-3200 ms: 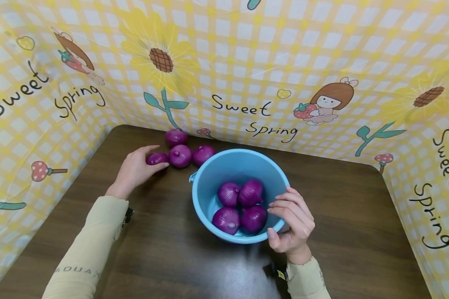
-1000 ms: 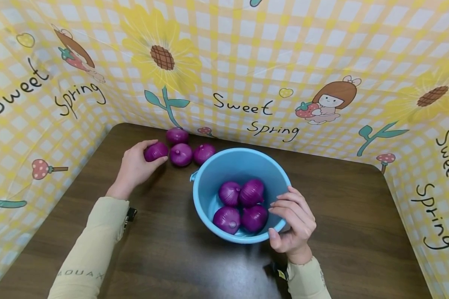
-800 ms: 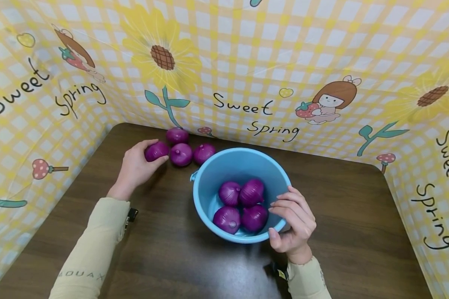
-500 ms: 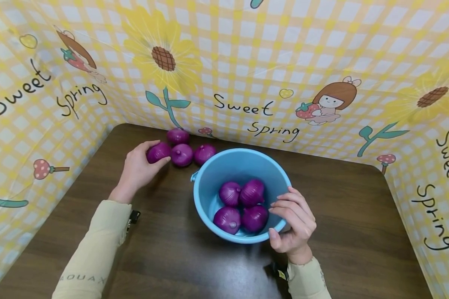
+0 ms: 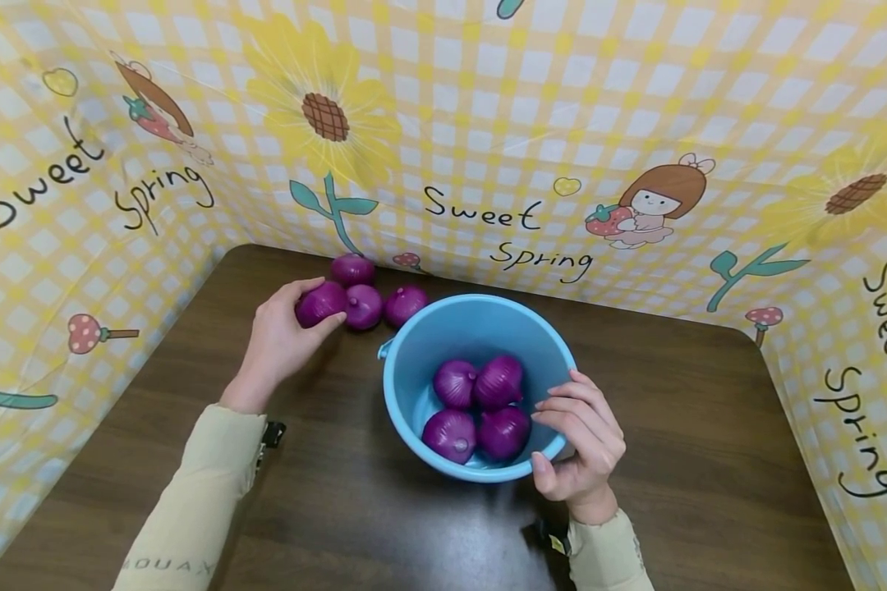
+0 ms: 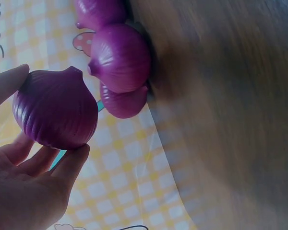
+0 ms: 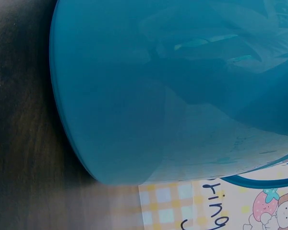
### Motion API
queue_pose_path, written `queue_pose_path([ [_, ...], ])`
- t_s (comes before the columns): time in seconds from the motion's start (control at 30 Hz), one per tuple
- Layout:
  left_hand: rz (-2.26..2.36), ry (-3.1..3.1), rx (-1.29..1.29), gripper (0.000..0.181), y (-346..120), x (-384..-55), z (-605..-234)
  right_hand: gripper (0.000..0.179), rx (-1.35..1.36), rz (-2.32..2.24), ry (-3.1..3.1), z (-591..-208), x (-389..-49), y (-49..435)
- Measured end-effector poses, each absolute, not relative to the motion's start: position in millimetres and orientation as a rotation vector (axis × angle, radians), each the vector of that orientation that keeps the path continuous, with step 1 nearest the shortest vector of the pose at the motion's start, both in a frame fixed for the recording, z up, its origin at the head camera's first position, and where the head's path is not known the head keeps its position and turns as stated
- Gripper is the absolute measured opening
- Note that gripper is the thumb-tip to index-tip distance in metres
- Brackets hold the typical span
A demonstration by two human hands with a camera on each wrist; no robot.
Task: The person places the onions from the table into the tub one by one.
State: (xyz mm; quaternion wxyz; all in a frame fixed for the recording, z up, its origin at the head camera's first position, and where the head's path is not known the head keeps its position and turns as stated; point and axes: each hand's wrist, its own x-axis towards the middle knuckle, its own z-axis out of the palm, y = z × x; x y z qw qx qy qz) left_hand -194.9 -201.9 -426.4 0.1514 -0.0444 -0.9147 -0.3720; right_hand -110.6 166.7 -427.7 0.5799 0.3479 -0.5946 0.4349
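Observation:
My left hand grips a purple onion between thumb and fingers, raised above the table in the left wrist view, where its stem end shows. Close beside it in the head view sit three more onions, one at the back, one in the middle and one at the right. My right hand holds the right rim of a blue bucket, thumb outside and fingers over the edge. Several onions lie on the bucket's floor. The right wrist view shows mostly the bucket's outer wall.
A dark wooden table carries everything. Yellow checked cloth with printed flowers and lettering rises along its back and both sides. The bucket's handle joint sticks out at its left, near the loose onions.
My left hand has taken hold of the leftmost onion, lifted it and shifted it slightly right, so it now overlaps the middle onion. The right hand and bucket have stayed put.

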Motion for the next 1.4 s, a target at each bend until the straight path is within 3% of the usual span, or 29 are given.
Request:
queue_pose_path([
  [1.4, -1.169, -2.282, -0.286, 0.062, -162, -156, -394, 0.052, 0.813, 1.015, -1.393, -429, -111, 168],
])
